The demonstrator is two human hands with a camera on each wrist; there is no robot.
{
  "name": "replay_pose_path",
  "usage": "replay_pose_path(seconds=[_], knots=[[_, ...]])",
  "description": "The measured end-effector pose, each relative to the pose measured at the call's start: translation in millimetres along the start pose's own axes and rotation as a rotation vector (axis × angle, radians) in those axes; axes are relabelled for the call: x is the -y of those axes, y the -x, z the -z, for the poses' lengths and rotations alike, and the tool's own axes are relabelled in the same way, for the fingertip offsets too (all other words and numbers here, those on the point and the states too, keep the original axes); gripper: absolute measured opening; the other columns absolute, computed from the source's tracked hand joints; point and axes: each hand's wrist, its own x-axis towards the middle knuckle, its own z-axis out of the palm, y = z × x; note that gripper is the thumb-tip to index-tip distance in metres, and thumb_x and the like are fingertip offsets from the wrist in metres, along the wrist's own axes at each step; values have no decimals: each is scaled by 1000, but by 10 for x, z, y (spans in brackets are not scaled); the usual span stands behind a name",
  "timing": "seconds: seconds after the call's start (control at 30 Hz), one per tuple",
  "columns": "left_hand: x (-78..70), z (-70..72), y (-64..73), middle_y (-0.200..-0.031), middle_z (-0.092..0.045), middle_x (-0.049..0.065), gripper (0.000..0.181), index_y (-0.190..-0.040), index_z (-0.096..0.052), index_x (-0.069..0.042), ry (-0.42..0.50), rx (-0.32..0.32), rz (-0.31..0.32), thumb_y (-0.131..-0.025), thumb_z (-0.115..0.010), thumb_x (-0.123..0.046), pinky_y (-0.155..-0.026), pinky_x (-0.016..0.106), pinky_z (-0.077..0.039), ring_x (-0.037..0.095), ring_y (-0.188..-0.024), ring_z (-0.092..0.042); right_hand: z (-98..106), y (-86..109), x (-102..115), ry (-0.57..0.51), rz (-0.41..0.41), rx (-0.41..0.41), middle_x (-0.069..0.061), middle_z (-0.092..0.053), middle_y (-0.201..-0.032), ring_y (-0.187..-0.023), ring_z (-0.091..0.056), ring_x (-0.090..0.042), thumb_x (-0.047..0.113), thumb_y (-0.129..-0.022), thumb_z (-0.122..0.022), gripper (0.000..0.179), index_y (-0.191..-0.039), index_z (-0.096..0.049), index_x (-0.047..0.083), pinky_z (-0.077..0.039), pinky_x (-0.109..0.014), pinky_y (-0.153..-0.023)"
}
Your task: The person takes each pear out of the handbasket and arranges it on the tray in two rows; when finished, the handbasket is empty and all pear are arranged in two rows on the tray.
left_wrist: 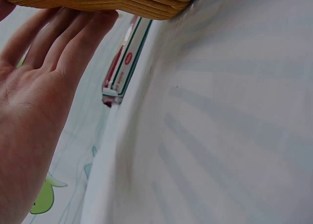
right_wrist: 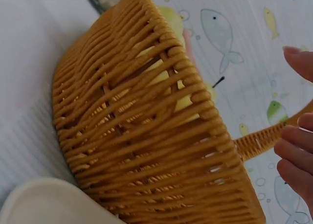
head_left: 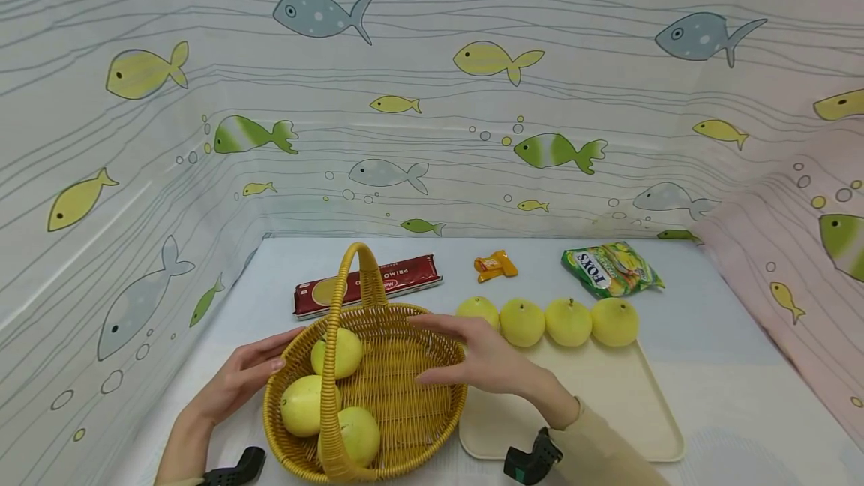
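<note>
A yellow wicker basket [head_left: 432, 366] with an arched handle [head_left: 332, 366] stands at the front of the table and holds three yellow fruits [head_left: 302, 403]. My left hand [head_left: 253, 370] lies flat against the basket's left rim with straight fingers [left_wrist: 63, 43]. Over the basket's right side hovers my right hand [head_left: 466, 355], fingers relaxed and empty, above the rim [right_wrist: 205, 111]. Several more yellow fruits [head_left: 568, 321] line the far edge of a cream tray [head_left: 607, 403] to the right.
Behind the basket lies a red biscuit packet [head_left: 398, 280], seen also as the packet [left_wrist: 122, 70] in the left wrist view. An orange candy [head_left: 496, 265] and a green Fox's bag [head_left: 610, 268] sit further back. Fish-patterned curtains enclose the table on three sides.
</note>
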Motion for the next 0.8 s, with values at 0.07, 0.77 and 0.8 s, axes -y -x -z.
replay_pose_path(seconds=[0.07,0.77,0.8], knots=[[0,-2,0,-150,-51,-6,51,-152,-28,10,0,-1,2,-102,-33,7,-106,20,-43,4,-136,-48,-40,-32,5,0,13,16,1,-54,-148,-137,-49,-13,31,-85,-81,69,-146,-52,20,-40,-36,-114],[-44,-21,-6,-151,-51,-5,50,-152,-28,10,11,22,-18,-102,-33,6,-106,19,-42,5,-136,-48,-394,-258,136,87,60,113,6,-56,-145,-135,-51,-11,35,-84,-81,69,-145,-53,19,-41,-29,-111],[-44,-23,-8,-151,-51,-5,50,-152,-28,10,10,21,-18,-102,-33,6,-106,19,-42,5,-136,-48,-414,-258,127,79,72,114,5,-56,-145,-134,-51,-11,33,-85,-81,69,-145,-53,18,-41,-29,-111]])
